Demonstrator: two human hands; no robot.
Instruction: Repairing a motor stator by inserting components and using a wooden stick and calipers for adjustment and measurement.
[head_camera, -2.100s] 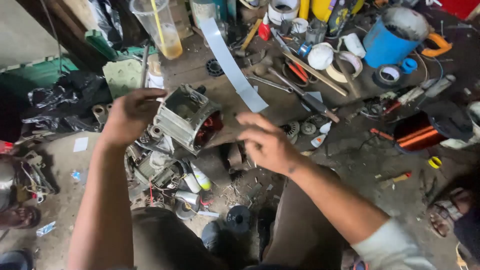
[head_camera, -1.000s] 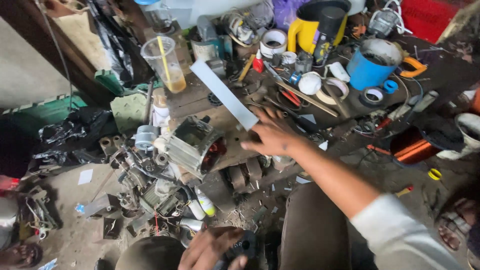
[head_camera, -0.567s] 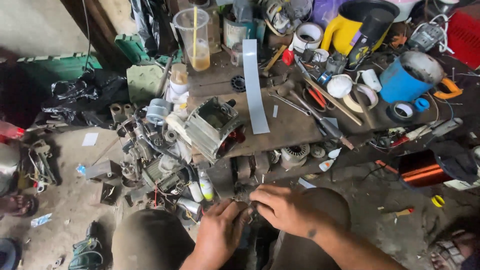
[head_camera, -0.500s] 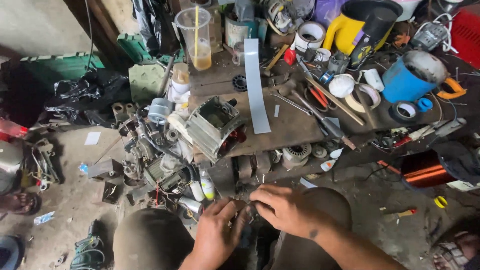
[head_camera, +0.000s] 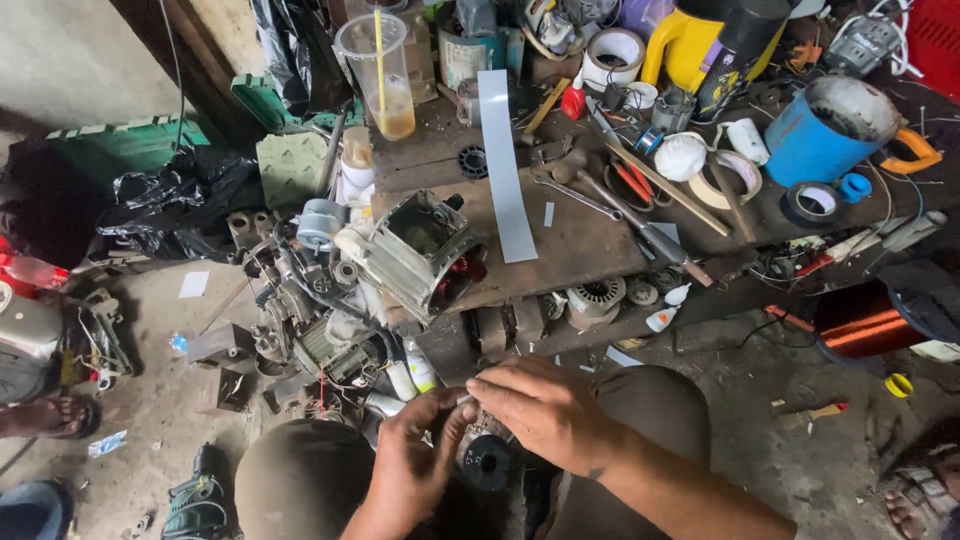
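Left hand (head_camera: 415, 455), right hand (head_camera: 545, 410): grips pinch small pale strip (head_camera: 466, 399) above black round spool (head_camera: 487, 463).

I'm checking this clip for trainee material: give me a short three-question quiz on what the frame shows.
1. True or false: both hands meet low in the frame, over the person's lap.
2. What lies flat on the wooden bench, pointing away from the person? A) a long pale strip B) a saw C) a ruler with a red handle
3. What stands in the clear plastic cup?

Key:
1. True: the left hand and right hand pinch a small pale piece between their fingers.
2. A, the pale strip.
3. A yellow straw, in amber liquid.
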